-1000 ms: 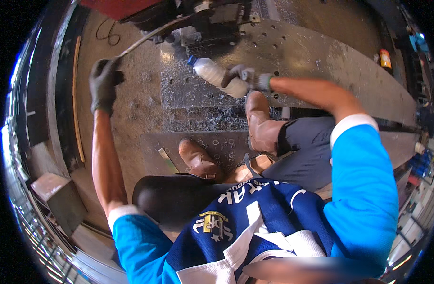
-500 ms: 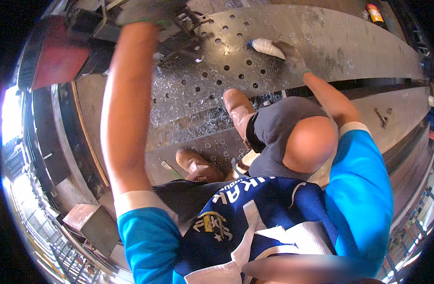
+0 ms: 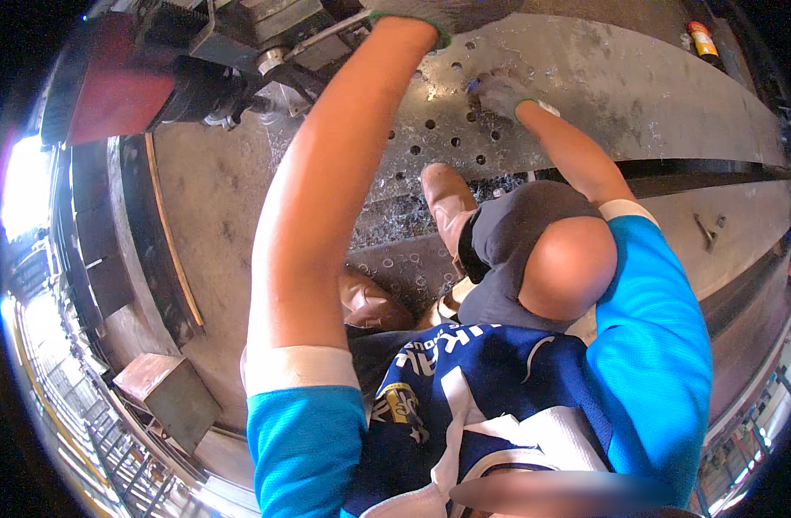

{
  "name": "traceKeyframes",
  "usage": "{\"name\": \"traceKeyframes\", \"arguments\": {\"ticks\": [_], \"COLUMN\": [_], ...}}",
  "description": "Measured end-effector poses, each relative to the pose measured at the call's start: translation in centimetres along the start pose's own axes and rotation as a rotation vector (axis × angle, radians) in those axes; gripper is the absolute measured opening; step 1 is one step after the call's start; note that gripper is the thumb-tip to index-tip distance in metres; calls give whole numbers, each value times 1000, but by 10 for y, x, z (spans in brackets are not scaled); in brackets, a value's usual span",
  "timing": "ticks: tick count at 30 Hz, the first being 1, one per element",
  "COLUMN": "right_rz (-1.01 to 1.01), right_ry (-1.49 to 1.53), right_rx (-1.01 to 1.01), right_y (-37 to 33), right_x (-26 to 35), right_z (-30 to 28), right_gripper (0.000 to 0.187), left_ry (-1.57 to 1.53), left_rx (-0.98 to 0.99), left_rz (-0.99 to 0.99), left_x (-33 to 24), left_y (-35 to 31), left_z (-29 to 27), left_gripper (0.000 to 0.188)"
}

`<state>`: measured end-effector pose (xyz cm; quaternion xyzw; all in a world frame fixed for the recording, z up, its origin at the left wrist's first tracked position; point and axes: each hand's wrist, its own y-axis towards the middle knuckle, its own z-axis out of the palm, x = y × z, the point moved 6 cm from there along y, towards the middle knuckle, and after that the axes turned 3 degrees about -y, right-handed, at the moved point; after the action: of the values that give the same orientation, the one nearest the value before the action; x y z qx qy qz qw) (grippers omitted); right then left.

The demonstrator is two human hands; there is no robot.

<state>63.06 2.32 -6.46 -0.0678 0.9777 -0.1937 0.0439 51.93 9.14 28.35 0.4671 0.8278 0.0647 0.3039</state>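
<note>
My left hand (image 3: 473, 14), in a dark glove with a green cuff, reaches to the top edge of the view, past the machine's metal handle bar (image 3: 331, 34). Its fingers are too cut off and dark to read. Over the drilled steel plate (image 3: 603, 86), my right hand (image 3: 502, 95), in a grey glove, is closed around a plastic bottle (image 3: 549, 109). The glove covers most of the bottle; its pale end shows by the wrist, and its blue cap points left. Several round holes and metal shavings lie below and left of this hand.
A red and black machine (image 3: 119, 99) stands at the upper left. A small bottle with a red and yellow label (image 3: 703, 41) lies at the far right. My brown boot (image 3: 447, 197) rests on the plate's near edge. A rusty metal box (image 3: 167, 393) sits lower left.
My left hand has swung right, away from above the machine. My right hand has moved slightly left with the bottle, which has turned so that the glove covers more of it.
</note>
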Motion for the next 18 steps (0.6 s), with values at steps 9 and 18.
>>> {"name": "traceKeyframes", "arguments": {"ticks": [9, 18], "right_rz": [252, 575], "right_ry": [903, 804], "right_rx": [-778, -1036], "right_y": [-113, -207], "right_x": [-168, -184], "right_z": [-11, -15], "right_gripper": [31, 47], "left_ry": [175, 345], "left_rx": [243, 359], "left_rz": [-83, -133], "left_x": [20, 89], "left_y": [-3, -33], "left_z": [79, 184], "left_gripper": [30, 37]}}
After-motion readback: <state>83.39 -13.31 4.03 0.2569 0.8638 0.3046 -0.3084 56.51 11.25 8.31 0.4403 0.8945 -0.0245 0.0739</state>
